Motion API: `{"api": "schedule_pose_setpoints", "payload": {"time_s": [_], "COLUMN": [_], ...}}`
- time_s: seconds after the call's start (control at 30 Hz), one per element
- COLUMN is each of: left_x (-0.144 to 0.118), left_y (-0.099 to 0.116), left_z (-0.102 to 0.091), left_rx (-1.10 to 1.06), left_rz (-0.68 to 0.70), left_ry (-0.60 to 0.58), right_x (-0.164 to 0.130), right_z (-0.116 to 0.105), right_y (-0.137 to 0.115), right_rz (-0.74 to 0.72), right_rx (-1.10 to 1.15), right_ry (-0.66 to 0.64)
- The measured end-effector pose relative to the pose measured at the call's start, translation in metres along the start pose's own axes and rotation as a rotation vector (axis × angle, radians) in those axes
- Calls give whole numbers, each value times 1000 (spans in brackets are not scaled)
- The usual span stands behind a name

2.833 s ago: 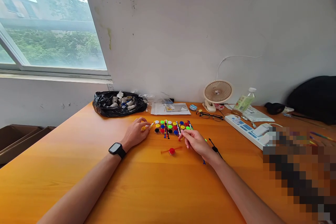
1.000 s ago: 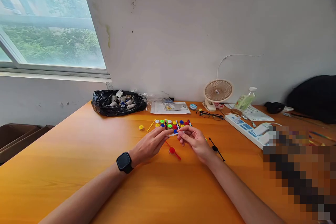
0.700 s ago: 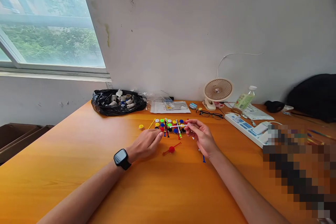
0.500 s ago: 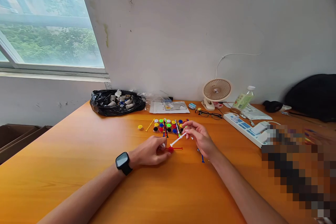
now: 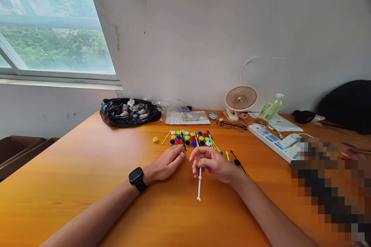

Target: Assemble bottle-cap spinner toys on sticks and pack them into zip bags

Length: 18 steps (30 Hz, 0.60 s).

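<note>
My right hand pinches a thin white plastic stick, which points down toward me with small knobs along it. My left hand rests on the table with its fingers closed; a bit of white shows at the fingertips, too small to name. Beyond both hands lie rows of small coloured discs. Thin coloured sticks lie among them, with a yellow stick at the left. A lone yellow disc sits farther left. Beside my right wrist are a green arrow-tipped stick and a black stick with a disc.
Along the wall stand a black plastic bag of cardboard tubes, papers, a small fan and eyeglasses. To the right are a bottle, a power strip and a pixelated area.
My right hand has moved down and nearer, and the white stick has swung to point toward me. My left hand has shifted slightly away from me. The red disc and stick no longer show.
</note>
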<state>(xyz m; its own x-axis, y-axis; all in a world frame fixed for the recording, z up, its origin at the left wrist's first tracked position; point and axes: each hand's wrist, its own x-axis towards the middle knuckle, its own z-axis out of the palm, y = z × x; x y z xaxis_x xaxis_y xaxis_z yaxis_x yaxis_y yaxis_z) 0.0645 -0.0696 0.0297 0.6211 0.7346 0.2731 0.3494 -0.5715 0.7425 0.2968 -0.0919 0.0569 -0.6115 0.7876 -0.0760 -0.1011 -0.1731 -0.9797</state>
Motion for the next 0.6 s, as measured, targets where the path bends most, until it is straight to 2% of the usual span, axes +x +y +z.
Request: {"api": "schedule_pose_setpoints", "payload": {"time_s": [0.07, 0.17, 0.27, 0.4, 0.5, 0.6], "left_x": [1, 1, 1, 0, 0, 1], "left_y": [-2, -2, -3, -4, -1, 2], "left_z": [0, 5, 9, 6, 3, 8], "left_rx": [41, 68, 51, -33, -146, -238], "left_rz": [60, 127, 139, 84, 31, -9], "left_ry": [-20, -46, -58, 44, 102, 48], "right_x": [3, 7, 11, 16, 19, 20], "right_z": [4, 5, 1, -5, -7, -6], "right_y": [2, 4, 4, 10, 18, 23], "right_rz": [27, -29, -69, -110, -122, -141], "right_rx": [-5, -14, -23, -68, -116, -224], "right_ry": [56, 193, 326, 477, 508, 489]}}
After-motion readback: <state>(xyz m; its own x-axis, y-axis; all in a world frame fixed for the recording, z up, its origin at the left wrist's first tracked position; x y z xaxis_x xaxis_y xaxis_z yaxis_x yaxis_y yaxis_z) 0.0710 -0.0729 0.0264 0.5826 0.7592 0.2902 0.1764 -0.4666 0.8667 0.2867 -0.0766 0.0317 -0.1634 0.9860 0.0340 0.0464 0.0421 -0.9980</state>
